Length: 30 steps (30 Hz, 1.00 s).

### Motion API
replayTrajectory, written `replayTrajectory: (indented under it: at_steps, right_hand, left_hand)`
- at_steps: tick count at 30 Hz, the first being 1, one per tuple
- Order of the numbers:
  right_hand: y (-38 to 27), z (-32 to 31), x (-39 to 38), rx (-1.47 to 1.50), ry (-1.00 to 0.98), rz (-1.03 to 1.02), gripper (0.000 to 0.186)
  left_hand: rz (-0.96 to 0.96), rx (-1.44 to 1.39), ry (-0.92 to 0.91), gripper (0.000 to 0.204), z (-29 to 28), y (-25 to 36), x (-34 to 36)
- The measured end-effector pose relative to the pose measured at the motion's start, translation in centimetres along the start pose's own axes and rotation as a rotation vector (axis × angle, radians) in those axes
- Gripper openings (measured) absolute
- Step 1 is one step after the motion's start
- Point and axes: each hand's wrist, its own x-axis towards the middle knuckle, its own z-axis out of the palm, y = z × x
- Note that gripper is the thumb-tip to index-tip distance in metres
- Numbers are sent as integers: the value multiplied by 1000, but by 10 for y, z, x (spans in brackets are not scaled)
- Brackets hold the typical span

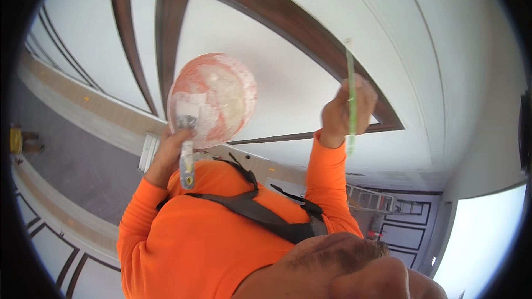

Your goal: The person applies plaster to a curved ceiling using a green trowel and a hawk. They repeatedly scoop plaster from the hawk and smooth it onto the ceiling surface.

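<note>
My left hand [170,152] grips the rim of a pinkish-red bucket [176,97], its thumb pressing a putty knife [187,169] against the side. The knife's blade end is smeared with compound and points into the bucket, while its worn grey handle hangs outside. Whitish wet compound [224,97] coats the bucket's bottom and walls. Up by the dark wooden trim [316,39], my right hand [346,108] is closed, slightly blurred, on a thin green strip [351,86]. Whether this is tape or a tool seen edge-on I cannot tell. A white panel [282,75] lies inside the trim.
White wall with curved moulding [407,33] runs along the upper right. A stepladder [371,199] stands behind my right arm. At far left, a person in yellow [21,139] is on the grey floor [83,138]. White stacked pieces [148,152] lie near my left elbow.
</note>
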Motion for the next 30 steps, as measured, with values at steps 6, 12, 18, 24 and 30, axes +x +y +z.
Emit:
replayTrajectory:
  at_steps: [6, 12, 18, 24, 30]
  right_hand:
    - [87, -28, 70, -252, -6, -154, 26]
    - [126, -31, 124, -301, -58, -375, 20]
    - [137, -26, 146, -286, -144, -364, 18]
    - [144, -18, 156, -240, -95, -392, 17]
    - [145, -15, 157, -207, -68, -331, 13]
  left_hand:
    - [-27, -52, 38, 64, -3, -11, 3]
    - [-41, -67, 92, 66, -8, -16, 4]
    - [-94, -46, 121, 66, 0, -4, 1]
    - [-149, -17, 131, 59, -4, -2, 4]
    - [-136, 2, 131, 56, -11, -7, 8]
